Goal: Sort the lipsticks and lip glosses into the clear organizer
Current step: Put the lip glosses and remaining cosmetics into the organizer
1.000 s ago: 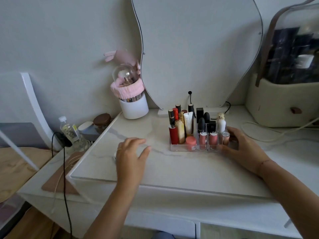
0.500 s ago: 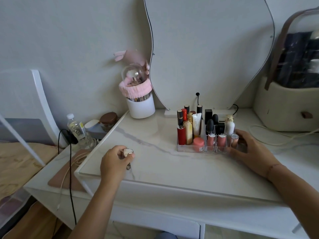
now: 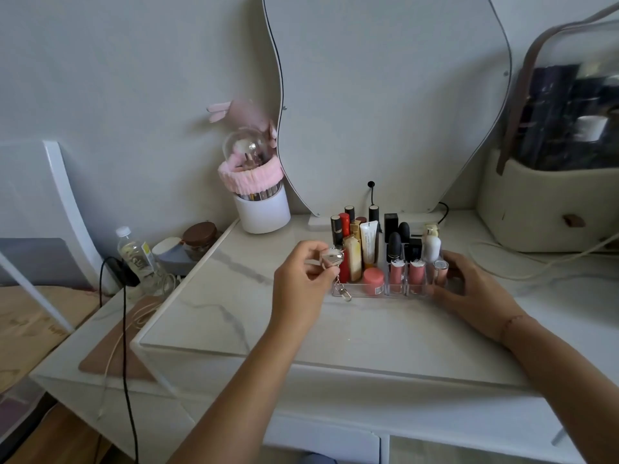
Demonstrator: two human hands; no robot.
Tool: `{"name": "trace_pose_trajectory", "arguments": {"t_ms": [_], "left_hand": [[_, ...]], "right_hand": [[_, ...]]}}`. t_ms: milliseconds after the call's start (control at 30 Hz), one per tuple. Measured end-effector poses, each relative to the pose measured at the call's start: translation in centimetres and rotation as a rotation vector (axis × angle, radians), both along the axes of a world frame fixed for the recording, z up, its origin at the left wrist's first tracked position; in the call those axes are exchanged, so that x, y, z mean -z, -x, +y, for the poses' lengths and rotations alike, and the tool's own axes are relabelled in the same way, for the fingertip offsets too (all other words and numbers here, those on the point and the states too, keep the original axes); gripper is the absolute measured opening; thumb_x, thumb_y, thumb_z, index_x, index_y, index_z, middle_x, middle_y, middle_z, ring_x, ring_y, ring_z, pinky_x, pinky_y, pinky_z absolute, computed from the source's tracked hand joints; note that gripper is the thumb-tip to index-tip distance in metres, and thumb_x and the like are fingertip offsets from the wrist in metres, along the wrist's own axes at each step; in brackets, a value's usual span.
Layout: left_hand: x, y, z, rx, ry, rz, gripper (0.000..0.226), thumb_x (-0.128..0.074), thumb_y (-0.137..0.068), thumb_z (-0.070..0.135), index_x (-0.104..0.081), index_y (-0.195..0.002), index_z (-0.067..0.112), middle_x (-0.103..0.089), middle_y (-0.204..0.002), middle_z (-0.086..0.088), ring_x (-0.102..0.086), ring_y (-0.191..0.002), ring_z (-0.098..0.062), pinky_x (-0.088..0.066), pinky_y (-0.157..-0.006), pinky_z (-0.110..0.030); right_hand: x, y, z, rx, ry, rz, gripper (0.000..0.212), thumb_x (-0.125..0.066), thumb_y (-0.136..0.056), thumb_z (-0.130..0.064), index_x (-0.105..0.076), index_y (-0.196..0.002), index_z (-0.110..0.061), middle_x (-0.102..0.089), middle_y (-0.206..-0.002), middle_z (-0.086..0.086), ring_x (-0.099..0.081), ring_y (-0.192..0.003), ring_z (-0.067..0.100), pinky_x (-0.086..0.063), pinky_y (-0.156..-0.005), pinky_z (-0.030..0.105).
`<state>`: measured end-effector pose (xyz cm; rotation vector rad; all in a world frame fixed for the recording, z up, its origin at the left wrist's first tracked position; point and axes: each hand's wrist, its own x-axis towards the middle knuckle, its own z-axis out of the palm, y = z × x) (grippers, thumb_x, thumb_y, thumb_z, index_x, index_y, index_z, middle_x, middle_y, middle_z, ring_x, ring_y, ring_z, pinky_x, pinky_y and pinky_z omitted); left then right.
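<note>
A clear organizer [image 3: 356, 291] stands on the white marble tabletop, filled with several upright lipsticks and glosses in red, gold, black and pink. My left hand [image 3: 303, 279] is raised at the organizer's left end, pinching a small silver lip product [image 3: 331, 256] with a metal clasp [image 3: 344, 292] dangling below it. My right hand [image 3: 469, 293] rests on the table against the organizer's right end, fingers touching its side beside a pink lipstick [image 3: 439, 270].
A wavy mirror [image 3: 385, 95] leans at the back. A white brush holder with a pink band [image 3: 261, 202] stands to its left. A beige cosmetics case [image 3: 549, 202] sits at the right. A water bottle [image 3: 135, 256], jars and cables [image 3: 124, 329] lie left of the tabletop.
My left hand picked the silver keychain item off the table's left part and carried it right and up to the organizer. My right hand stayed at the organizer's side.
</note>
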<state>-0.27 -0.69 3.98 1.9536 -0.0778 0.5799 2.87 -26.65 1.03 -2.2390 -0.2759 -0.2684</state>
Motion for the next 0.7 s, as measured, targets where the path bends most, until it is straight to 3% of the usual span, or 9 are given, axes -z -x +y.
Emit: {"name": "trace_pose_trajectory", "arguments": {"t_ms": [133,400,700], "left_hand": [[0.1,-0.7,-2.0,-0.013,-0.075,-0.076,0.032,-0.074,-0.073,0.008,-0.061,-0.095,0.028,-0.066,-0.083,0.012,-0.06,-0.069,-0.001,-0.049,-0.062,-0.015],[0.4,-2.0,-2.7,-0.031,-0.165,-0.223,0.035,-0.074,-0.074,0.009,-0.06,-0.098,0.03,-0.064,-0.09,0.006,-0.061,-0.074,-0.001,-0.047,-0.064,-0.01],[1.7,-1.8,-2.4,-0.098,-0.358,-0.264,0.032,-0.075,-0.074,0.016,-0.059,-0.1,0.027,-0.055,-0.097,0.01,-0.059,-0.07,-0.006,-0.047,-0.059,-0.016]], "right_hand": [[0.2,-0.1,-0.1,0.017,-0.01,-0.001,0.066,-0.075,-0.073,-0.028,-0.044,-0.131,-0.018,-0.057,-0.11,-0.005,-0.054,-0.101,0.011,-0.036,-0.086,0.022],[0.5,-0.5,-0.3,-0.004,-0.036,0.017,0.067,-0.075,-0.073,-0.03,-0.044,-0.132,-0.021,-0.06,-0.12,-0.002,-0.056,-0.11,0.012,-0.043,-0.096,0.03],[0.6,-0.5,-0.4,0.01,-0.023,0.018,0.068,-0.074,-0.074,-0.034,-0.043,-0.133,-0.023,-0.059,-0.121,-0.004,-0.055,-0.111,0.011,-0.042,-0.094,0.027]]}}
